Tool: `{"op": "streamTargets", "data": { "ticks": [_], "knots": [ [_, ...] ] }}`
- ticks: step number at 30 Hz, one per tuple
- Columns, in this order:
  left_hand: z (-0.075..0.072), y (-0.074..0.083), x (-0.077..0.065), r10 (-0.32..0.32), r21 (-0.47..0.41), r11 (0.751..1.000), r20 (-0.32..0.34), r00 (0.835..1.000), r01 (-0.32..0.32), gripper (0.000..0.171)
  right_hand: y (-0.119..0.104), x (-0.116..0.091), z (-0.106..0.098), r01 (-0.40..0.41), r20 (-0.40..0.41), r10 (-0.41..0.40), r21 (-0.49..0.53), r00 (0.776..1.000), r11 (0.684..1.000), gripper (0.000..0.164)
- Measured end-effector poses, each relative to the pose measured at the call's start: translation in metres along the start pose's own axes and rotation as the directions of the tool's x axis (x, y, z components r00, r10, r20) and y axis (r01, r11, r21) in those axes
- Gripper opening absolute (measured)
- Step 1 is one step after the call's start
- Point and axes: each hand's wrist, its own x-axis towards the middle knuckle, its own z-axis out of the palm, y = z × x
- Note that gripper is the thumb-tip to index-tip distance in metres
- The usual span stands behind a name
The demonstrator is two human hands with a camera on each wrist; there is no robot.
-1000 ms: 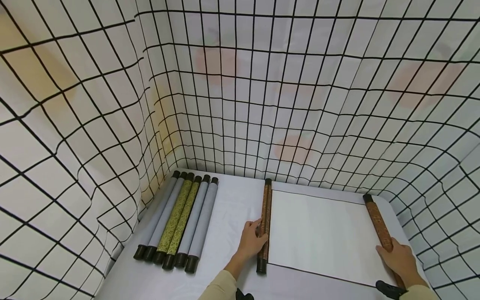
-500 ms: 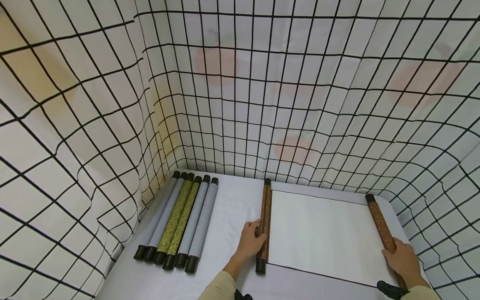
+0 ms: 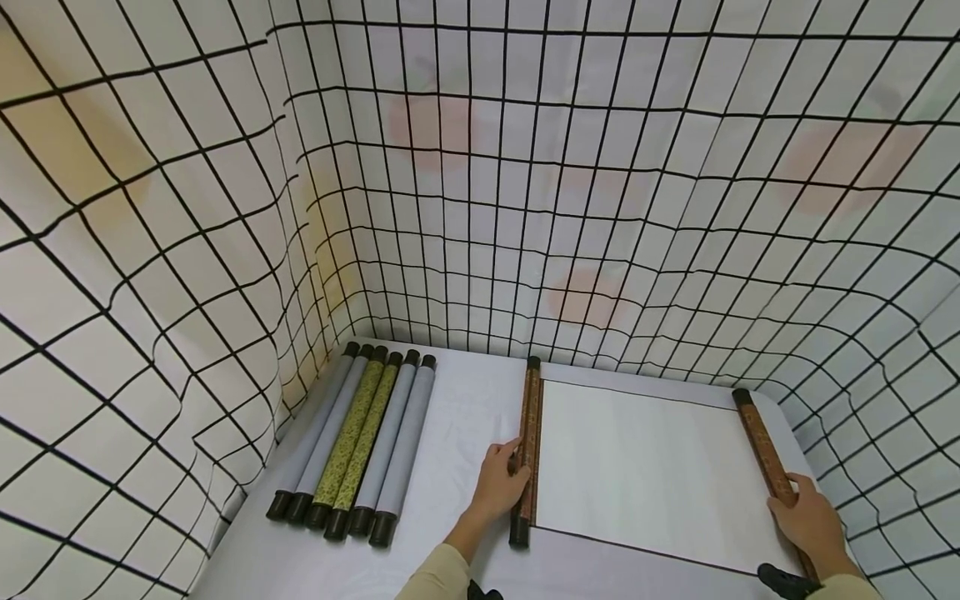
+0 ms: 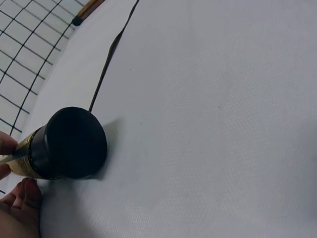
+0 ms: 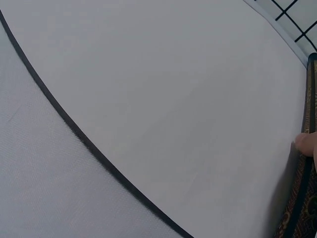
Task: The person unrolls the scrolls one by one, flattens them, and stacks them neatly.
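A scroll with a blank white sheet (image 3: 645, 467) and thin dark borders lies partly unrolled on the table. My left hand (image 3: 500, 482) grips its brown patterned left roll (image 3: 532, 408), thumb and fingers to either side. In the left wrist view that roll's round black end cap (image 4: 74, 144) faces the camera, close to my fingertips (image 4: 30, 196). At the far side of the sheet, my right hand (image 3: 812, 523) holds the brown right roller (image 3: 762, 446). Only the thumb (image 5: 307, 144) of that hand shows in the right wrist view, lying over the patterned roller.
Several rolled scrolls lie side by side on the left, grey ones (image 3: 405, 442) and yellow-green patterned ones (image 3: 352, 429), all with black caps. Black netting (image 3: 480, 225) over pale cloth rises behind and beside the white table (image 3: 465, 392).
My right hand and the right roller have moved slightly right. The left roll has shifted a touch left with my left hand, so the exposed sheet is a little wider.
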Motion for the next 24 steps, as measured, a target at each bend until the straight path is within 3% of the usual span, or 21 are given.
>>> {"op": "streamTargets", "data": {
  "ticks": [15,24],
  "knots": [
    [-0.0023,-0.0048,-0.0009,0.045,0.023,0.999,0.008,0.999,-0.045,0.052,0.0024,0.0029,-0.0009,-0.086,0.01,0.086,-0.004,0.996,0.996,0.059],
    [-0.0071,-0.0015,-0.0051,0.065,0.065,0.996,-0.039,0.997,-0.063,0.047,0.0041,-0.0004,-0.005,-0.013,-0.042,0.013,-0.004,0.999,1.0,0.054]
  ]
}}
